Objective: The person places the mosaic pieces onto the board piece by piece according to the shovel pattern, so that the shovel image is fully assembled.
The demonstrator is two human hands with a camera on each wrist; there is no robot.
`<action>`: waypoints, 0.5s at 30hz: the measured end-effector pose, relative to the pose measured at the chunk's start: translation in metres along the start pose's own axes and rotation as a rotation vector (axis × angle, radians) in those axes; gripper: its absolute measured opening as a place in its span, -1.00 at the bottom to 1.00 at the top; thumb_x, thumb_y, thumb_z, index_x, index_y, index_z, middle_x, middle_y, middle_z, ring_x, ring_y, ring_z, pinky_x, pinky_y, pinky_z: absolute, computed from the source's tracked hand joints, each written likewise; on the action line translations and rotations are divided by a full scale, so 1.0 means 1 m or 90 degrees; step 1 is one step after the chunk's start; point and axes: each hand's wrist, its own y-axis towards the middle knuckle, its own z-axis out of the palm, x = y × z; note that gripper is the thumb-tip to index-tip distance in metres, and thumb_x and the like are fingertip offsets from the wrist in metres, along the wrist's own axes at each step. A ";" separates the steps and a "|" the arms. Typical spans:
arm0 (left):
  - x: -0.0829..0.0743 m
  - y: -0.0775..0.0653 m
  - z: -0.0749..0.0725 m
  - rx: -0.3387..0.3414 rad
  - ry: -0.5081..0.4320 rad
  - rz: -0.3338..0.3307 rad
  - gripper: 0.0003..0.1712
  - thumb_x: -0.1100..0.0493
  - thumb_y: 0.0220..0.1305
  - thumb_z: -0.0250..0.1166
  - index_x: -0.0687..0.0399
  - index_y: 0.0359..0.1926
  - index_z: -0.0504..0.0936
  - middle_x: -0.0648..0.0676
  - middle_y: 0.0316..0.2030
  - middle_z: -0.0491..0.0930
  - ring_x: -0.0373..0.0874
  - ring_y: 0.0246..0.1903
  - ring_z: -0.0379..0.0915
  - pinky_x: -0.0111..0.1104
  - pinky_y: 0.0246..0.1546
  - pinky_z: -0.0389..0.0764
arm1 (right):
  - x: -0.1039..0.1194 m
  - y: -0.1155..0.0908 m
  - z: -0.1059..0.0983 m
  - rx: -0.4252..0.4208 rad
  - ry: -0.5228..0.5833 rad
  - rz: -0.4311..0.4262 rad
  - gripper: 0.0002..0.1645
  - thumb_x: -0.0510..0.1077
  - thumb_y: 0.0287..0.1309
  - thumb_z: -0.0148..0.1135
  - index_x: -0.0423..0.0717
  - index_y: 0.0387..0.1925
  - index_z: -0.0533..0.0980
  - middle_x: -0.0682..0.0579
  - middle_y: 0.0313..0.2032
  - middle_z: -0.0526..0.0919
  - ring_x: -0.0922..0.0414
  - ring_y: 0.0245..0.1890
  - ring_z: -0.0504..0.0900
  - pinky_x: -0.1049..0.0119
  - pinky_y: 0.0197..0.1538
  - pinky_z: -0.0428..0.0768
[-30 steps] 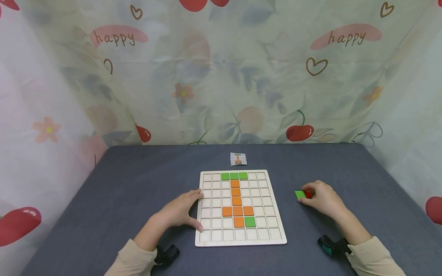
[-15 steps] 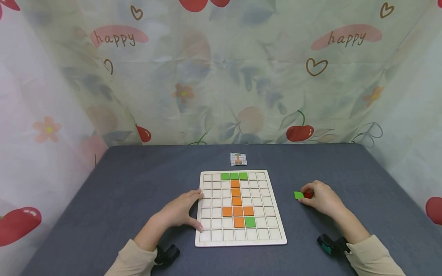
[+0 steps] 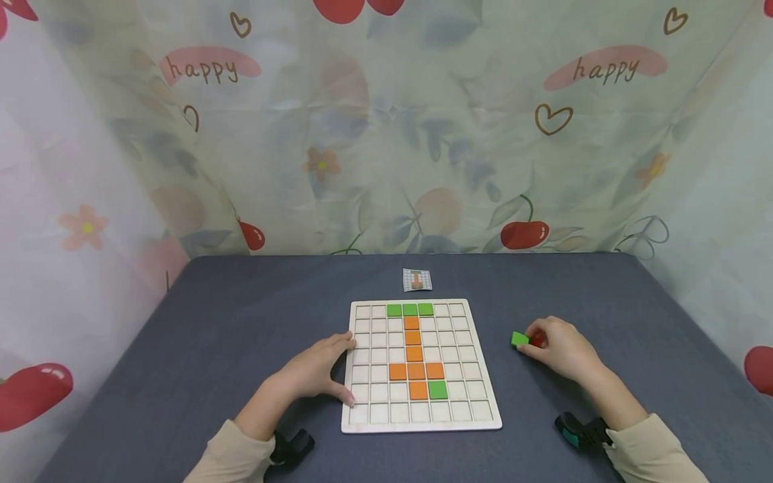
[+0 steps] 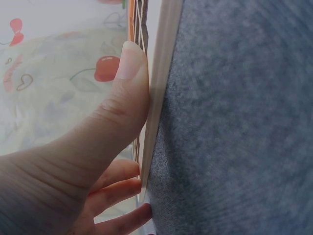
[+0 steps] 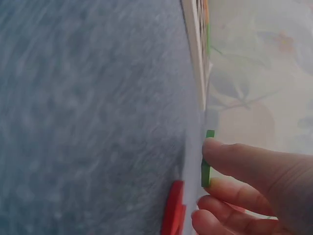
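A white square grid board [image 3: 377, 412] lies on the table with green and orange square tiles in its cells. My left hand [image 3: 320, 365] rests at the board's left edge. Its thumb touches the rim in the left wrist view, and its fingers lie farther along the same side. To the right of the board, my right hand [image 3: 564, 345] pinches a green tile [image 3: 519, 339] between thumb and finger. In the right wrist view that green tile [image 5: 206, 174] stands edge-on in the pinch. Red tiles [image 5: 172, 210] lie on the table beneath the right hand, partly hidden by it.
A small printed card [image 3: 417, 280] with a grid picture lies behind the board. Dark cloth covers the table [image 3: 253, 302], and a patterned curtain [image 3: 386, 147] hangs at its back and sides. Each wrist wears a black camera mount.
The green tile has shifted slightly to the left in my right fingers and tilted, so its near side shows. My left hand and the board stay in place.
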 end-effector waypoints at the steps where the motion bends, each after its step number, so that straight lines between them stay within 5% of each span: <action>1: 0.000 0.000 0.000 0.000 0.002 -0.001 0.16 -0.16 -0.36 0.55 0.21 0.30 0.30 0.20 0.39 0.15 0.13 0.37 0.09 -0.03 0.32 0.22 | 0.002 0.000 -0.001 -0.005 0.003 -0.001 -0.72 -0.05 -0.02 0.37 -0.20 -0.37 0.60 -0.01 -0.47 0.54 0.19 -0.50 0.43 0.31 -0.44 0.40; 15: -0.001 0.000 0.000 -0.002 0.003 0.000 0.16 -0.14 -0.35 0.56 0.22 0.30 0.30 0.20 0.39 0.15 0.12 0.37 0.09 -0.04 0.32 0.22 | 0.034 -0.006 0.002 -0.009 0.035 -0.015 -0.73 -0.03 0.01 0.37 -0.12 -0.32 0.59 0.03 -0.39 0.65 0.27 -0.51 0.44 0.41 -0.49 0.38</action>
